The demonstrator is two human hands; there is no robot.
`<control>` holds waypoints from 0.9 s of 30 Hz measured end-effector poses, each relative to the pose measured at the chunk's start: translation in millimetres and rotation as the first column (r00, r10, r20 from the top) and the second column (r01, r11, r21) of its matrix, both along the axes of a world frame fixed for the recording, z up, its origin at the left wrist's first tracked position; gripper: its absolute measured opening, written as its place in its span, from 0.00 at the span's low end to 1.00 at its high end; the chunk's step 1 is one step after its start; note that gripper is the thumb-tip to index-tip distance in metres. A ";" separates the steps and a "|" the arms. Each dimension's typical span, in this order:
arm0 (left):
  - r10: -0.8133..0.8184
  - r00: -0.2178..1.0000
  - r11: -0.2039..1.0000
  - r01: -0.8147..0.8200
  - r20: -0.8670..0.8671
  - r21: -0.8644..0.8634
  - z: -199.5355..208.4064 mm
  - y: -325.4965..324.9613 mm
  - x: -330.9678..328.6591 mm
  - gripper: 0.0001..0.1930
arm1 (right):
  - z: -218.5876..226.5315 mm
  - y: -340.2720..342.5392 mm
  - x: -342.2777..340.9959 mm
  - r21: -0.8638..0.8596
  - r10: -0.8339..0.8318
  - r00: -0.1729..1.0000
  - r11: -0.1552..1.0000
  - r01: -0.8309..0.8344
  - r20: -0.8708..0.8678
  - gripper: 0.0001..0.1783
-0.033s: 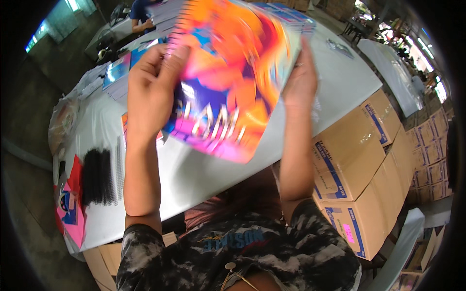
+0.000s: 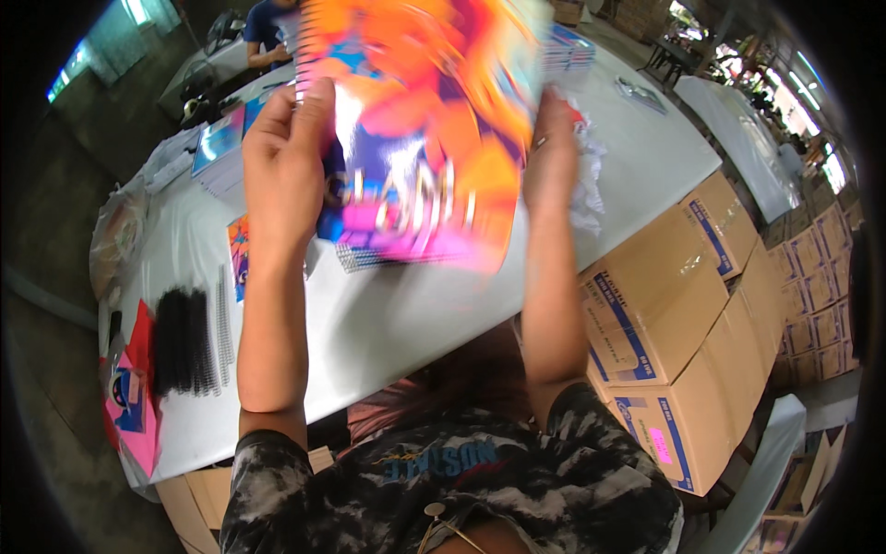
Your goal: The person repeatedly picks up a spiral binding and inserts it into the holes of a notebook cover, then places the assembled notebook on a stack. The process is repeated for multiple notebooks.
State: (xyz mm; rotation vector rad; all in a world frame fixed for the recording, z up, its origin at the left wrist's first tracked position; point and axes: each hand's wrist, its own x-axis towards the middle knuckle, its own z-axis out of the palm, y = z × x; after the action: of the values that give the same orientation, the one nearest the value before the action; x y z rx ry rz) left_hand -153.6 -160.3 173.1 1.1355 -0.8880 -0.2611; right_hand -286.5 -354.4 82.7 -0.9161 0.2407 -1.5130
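The left hand (image 2: 284,175) grips the coil-bound edge of a bright notebook (image 2: 420,138) — the right hand (image 2: 552,152) at its right edge — above a white table (image 2: 646,157). Black coils (image 2: 182,342) lie near left; cardboard boxes (image 2: 655,286) stand to the right.

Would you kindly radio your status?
Left hand gripping notebook by spiral side. Right hand at opposite side, blurred. Notebook raised over table; black coils lie left.

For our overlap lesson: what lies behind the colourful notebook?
Dark ridged strips on the table peek out below the notebook; stacked books show past its right edge. Whatever it covers is hidden.
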 end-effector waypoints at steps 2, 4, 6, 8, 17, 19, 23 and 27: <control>0.200 0.973 0.979 -0.204 -0.117 -0.028 -20.3 -22.0 8.2 0.14 | -40.7 6.3 23.3 -0.277 -0.193 0.897 0.957 0.083 -0.399 0.23; 0.052 0.962 0.999 -0.048 -0.267 0.019 -51.7 -40.7 3.2 0.12 | -73.3 20.6 38.8 -0.371 -0.293 0.842 0.921 0.120 -0.454 0.21; -0.036 0.929 0.984 0.097 -0.367 0.151 -83.6 -37.4 -16.4 0.15 | -69.7 31.0 39.8 -0.271 -0.130 0.897 0.963 0.013 -0.422 0.20; -0.125 0.813 0.936 0.286 -0.568 0.204 -105.1 -23.6 -37.8 0.14 | -71.4 35.0 43.1 -0.128 -0.012 0.918 0.991 -0.042 -0.397 0.17; 0.584 0.696 0.776 -0.629 0.418 -0.038 -138.8 -24.6 52.5 0.17 | -71.1 38.3 32.5 -0.021 0.002 0.965 1.000 -0.008 -0.261 0.27; 0.556 0.786 0.810 -0.586 0.272 0.037 -141.9 -33.5 66.4 0.17 | -63.5 41.7 40.3 -0.163 -0.225 0.890 0.971 0.173 -0.396 0.29; 0.586 0.806 0.810 -0.585 0.081 -0.039 -143.1 -45.7 75.0 0.21 | -67.3 47.7 57.6 -0.253 -0.496 0.809 0.866 0.432 -0.314 0.19; 0.543 0.840 0.830 -0.538 -0.005 -0.148 -147.9 -50.1 75.6 0.23 | -70.2 51.0 60.6 -0.289 -0.603 0.733 0.797 0.531 -0.315 0.16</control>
State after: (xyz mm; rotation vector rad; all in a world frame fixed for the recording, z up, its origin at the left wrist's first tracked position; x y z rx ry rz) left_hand -78.0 -210.4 25.3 1.2103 -0.5710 0.2925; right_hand -225.9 -303.4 12.4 -1.3823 0.7490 -1.9241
